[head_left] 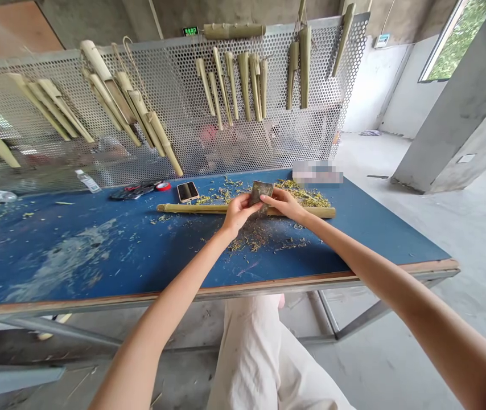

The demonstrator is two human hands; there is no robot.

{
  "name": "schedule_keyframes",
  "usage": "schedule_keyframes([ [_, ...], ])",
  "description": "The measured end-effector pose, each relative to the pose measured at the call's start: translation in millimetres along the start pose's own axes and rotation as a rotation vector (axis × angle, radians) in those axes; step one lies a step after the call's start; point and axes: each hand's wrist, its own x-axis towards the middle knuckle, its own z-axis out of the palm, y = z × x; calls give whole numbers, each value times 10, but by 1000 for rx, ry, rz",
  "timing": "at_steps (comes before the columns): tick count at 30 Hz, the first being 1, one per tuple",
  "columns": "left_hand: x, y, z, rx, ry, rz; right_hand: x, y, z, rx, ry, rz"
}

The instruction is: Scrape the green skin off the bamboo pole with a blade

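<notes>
1. At the far-middle of the blue table: a long bamboo stick lies flat, running left to right, and both hands meet above its middle.
2. Left hand pinches the lower left edge of a flat dark block with thumb and fingers closed on it. Right hand pinches the block's upper right corner the same way. The block stands on edge just over the stick; I cannot tell if they touch.
3. Judged step: working the stick's surface with the block, mid-length.
4. A stroke along the stick would call for even downward pressure from both hands, with the stick kept from rolling.
5. Surface: worn blue top, pale scuffs at left, yellow-green shavings heaped behind and in front of the stick. A phone, a red tape roll and a small bottle lie along the back.
6. Room: a perforated metal panel behind the table carries hanging bamboo pieces. There is a concrete floor, a slanting pillar and a window at right.
</notes>
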Motion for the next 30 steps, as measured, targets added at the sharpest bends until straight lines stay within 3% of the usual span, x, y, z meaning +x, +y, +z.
schedule_keyframes([
  [3, -41, 15, 16, 224, -18, 94, 55, -6, -91, 124, 43, 1],
  [7, -45, -3, -98, 747, 11, 243, 158, 88, -388, 176, 340, -6],
  [10, -17, -40, -227, 1032, -38, 176, 160, 166, -563, -39, 451, -25],
  [13, 7, -38, -330, 1152, -134, 89, 93, 183, -598, -372, 518, -44],
  [16, 12, 20, -400, 1172, -183, 74, 26, 143, -563, -719, 520, -89],
  [19, 0, 60, -448, 1041, -233, -5, 1, 94, -533, -906, 465, -141],
  [23, -3, 26, -483, 860, -252, -64, 0, 52, -514, -970, 410, -154],
  [30, 21, -10, -471, 771, -212, 54, -1, -14, -546, -1028, 471, -132],
])
